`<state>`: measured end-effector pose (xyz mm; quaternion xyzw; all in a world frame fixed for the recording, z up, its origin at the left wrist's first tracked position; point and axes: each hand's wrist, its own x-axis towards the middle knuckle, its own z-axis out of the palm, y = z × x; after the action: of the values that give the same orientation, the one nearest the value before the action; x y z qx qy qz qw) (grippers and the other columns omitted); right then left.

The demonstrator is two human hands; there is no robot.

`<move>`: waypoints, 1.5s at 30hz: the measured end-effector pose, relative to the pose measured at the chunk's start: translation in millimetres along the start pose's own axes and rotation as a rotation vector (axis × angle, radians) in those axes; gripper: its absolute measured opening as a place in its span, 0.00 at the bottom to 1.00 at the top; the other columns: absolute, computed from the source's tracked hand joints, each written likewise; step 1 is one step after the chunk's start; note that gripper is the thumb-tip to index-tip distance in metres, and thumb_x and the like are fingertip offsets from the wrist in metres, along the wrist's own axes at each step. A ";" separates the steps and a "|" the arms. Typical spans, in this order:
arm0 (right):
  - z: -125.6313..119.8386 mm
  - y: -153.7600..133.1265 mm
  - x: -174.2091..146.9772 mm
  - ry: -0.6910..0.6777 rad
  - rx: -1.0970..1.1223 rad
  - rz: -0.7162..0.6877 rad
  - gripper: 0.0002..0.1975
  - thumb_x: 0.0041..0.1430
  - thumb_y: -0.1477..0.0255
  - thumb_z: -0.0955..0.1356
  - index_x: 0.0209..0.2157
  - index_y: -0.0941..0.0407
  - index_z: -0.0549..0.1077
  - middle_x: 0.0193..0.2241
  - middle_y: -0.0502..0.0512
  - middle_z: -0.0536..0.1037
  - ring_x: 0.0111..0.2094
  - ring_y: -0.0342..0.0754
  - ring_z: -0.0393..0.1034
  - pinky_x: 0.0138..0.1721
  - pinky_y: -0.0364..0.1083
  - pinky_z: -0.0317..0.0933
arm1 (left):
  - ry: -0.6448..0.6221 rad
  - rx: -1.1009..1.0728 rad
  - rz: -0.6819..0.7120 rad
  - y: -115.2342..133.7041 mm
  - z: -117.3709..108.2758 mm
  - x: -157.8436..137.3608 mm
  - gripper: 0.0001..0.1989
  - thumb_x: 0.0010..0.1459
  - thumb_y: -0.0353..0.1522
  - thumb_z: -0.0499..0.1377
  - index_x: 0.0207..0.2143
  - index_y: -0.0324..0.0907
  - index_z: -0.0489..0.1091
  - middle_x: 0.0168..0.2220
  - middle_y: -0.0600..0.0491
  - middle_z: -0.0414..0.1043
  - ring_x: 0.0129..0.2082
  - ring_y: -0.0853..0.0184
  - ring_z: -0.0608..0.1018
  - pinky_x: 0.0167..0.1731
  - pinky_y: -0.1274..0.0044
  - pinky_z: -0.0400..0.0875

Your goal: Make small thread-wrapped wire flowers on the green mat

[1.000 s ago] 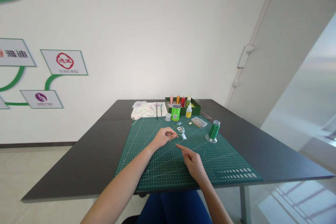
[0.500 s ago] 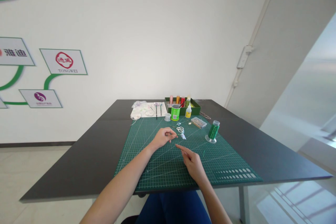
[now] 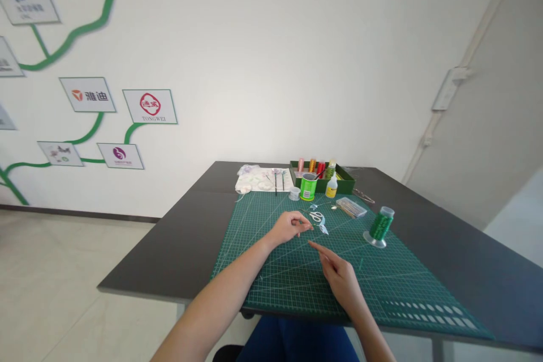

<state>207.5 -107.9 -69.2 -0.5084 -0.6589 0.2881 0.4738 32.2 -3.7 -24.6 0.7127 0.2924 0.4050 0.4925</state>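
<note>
My left hand (image 3: 292,227) is over the middle of the green cutting mat (image 3: 271,271), thumb and fingertips pinched together; whatever is between them is too small to make out. Lower and to its right, my right hand (image 3: 339,277) points its index finger toward the left one, with the thumb close against it. A thin thread may run there, but I cannot see it clearly. Just beyond the left fingertips lie white-handled scissors (image 3: 316,216) and a pale blue piece (image 3: 323,229). A cone of green thread (image 3: 382,225) stands upright to the right of both hands.
At the back are a green tray (image 3: 348,185) with several thread spools, a bright green can (image 3: 308,188), a glue bottle (image 3: 331,186), a small white tub (image 3: 294,194) and a clear case (image 3: 352,207). Brushes lie on a white cloth (image 3: 254,180) at the left.
My view has turned left, so the table and everything on it sit further right in the picture. Both hands keep nearly the same pose over the mat.
</note>
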 end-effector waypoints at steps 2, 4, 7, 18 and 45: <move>-0.1 3.3 -0.1 -0.010 0.003 0.011 0.27 0.63 0.60 0.62 0.54 0.63 0.77 0.17 0.49 0.64 0.18 0.42 0.48 0.20 0.42 0.46 | -0.004 0.005 0.021 -2.6 0.2 0.5 0.18 0.53 0.44 0.65 0.32 0.35 0.77 0.35 0.48 0.77 0.20 0.76 0.68 0.21 0.81 0.61; -0.3 6.1 0.0 -0.022 0.007 0.022 0.27 0.63 0.59 0.62 0.54 0.63 0.77 0.18 0.49 0.64 0.18 0.42 0.48 0.21 0.43 0.46 | -0.003 0.010 0.026 -5.2 0.4 1.0 0.19 0.54 0.44 0.65 0.32 0.35 0.78 0.37 0.47 0.77 0.21 0.77 0.68 0.22 0.80 0.62; -0.3 7.8 0.2 -0.032 0.000 0.036 0.28 0.63 0.59 0.61 0.54 0.64 0.77 0.18 0.48 0.61 0.19 0.42 0.48 0.21 0.43 0.45 | 0.005 0.012 0.023 -6.8 0.7 0.8 0.19 0.54 0.45 0.65 0.33 0.35 0.78 0.36 0.47 0.77 0.21 0.76 0.68 0.23 0.80 0.62; 0.1 1.9 -0.9 -0.028 0.008 0.022 0.26 0.65 0.63 0.61 0.54 0.64 0.76 0.18 0.48 0.60 0.19 0.42 0.46 0.21 0.43 0.44 | 0.012 0.032 0.033 0.0 0.3 0.0 0.18 0.54 0.43 0.65 0.32 0.34 0.77 0.35 0.47 0.76 0.22 0.75 0.68 0.24 0.80 0.62; 1.3 4.8 -0.8 -0.030 0.003 0.042 0.27 0.65 0.61 0.59 0.55 0.63 0.75 0.18 0.47 0.57 0.20 0.42 0.46 0.22 0.43 0.44 | 0.018 0.053 0.046 -0.3 -1.5 1.3 0.16 0.54 0.42 0.65 0.31 0.35 0.78 0.32 0.50 0.73 0.23 0.76 0.67 0.24 0.80 0.60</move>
<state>208.2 -107.0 -74.1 -0.5168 -0.6547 0.3066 0.4586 31.6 -1.9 -24.2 0.7284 0.2911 0.4146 0.4614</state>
